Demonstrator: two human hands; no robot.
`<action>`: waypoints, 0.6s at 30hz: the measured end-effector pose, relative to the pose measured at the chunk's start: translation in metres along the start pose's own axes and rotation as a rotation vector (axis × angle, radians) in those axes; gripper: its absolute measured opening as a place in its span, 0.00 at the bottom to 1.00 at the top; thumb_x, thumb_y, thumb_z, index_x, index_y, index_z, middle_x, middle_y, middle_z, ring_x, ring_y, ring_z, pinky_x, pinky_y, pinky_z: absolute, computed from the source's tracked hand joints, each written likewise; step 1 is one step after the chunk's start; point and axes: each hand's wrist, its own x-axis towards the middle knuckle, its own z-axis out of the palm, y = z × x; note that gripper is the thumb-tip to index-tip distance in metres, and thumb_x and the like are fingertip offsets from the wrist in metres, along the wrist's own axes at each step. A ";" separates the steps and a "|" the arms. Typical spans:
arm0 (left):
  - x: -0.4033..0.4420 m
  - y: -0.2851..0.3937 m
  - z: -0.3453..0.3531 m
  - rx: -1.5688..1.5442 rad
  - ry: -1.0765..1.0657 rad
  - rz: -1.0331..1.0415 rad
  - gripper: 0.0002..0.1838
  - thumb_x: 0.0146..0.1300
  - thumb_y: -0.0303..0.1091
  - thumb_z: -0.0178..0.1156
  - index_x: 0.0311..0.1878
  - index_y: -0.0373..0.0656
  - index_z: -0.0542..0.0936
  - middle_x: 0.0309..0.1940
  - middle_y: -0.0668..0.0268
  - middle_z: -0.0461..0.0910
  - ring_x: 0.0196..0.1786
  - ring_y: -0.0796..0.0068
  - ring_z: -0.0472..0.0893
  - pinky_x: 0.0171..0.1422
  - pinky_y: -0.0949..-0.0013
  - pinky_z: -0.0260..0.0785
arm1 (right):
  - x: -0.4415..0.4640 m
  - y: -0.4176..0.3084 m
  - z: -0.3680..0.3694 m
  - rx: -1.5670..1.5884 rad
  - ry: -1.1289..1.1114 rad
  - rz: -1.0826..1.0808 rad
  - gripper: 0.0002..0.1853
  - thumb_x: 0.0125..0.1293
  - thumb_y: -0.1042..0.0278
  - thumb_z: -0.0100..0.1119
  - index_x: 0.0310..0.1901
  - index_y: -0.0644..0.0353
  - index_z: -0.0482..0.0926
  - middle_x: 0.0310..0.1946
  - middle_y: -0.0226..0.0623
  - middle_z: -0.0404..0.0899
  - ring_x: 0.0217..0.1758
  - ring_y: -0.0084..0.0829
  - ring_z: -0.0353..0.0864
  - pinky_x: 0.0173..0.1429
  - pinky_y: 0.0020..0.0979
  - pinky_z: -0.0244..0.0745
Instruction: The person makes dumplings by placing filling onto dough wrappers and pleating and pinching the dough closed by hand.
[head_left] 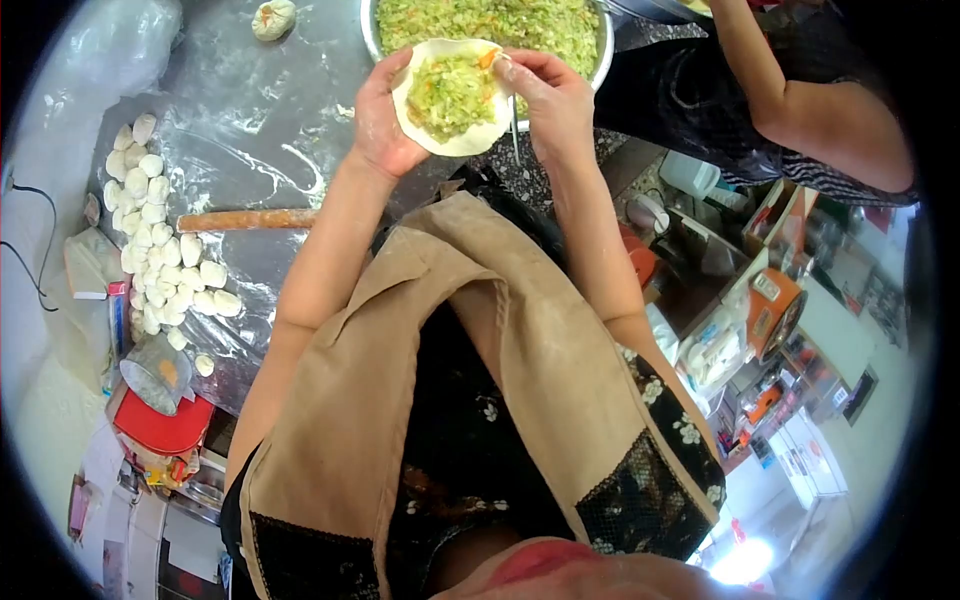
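Observation:
A round, flat dough wrapper is held up near the front of the bowl, with a mound of chopped green filling flecked with orange on it. My left hand cups the wrapper from the left and below, its fingers mostly hidden behind it. At the upper right edge, my right hand pinches the dough between thumb and fingers. A thin metal handle sticks down beside my right palm; its other end is hidden. Behind the wrapper stands a metal bowl full of the same filling.
Many small dough lumps lie at the table's left, beside a wooden rolling pin. One pleated bun sits at the back of the floury table. Another person's arm reaches in at upper right. A red stool stands lower left.

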 end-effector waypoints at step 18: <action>0.002 0.018 0.008 0.221 0.040 -0.142 0.24 0.67 0.44 0.46 0.57 0.33 0.70 0.51 0.54 0.77 0.51 0.59 0.79 0.58 0.57 0.72 | 0.005 -0.003 -0.010 -0.482 -0.170 -0.276 0.09 0.58 0.78 0.62 0.41 0.66 0.79 0.37 0.34 0.81 0.40 0.20 0.78 0.46 0.21 0.73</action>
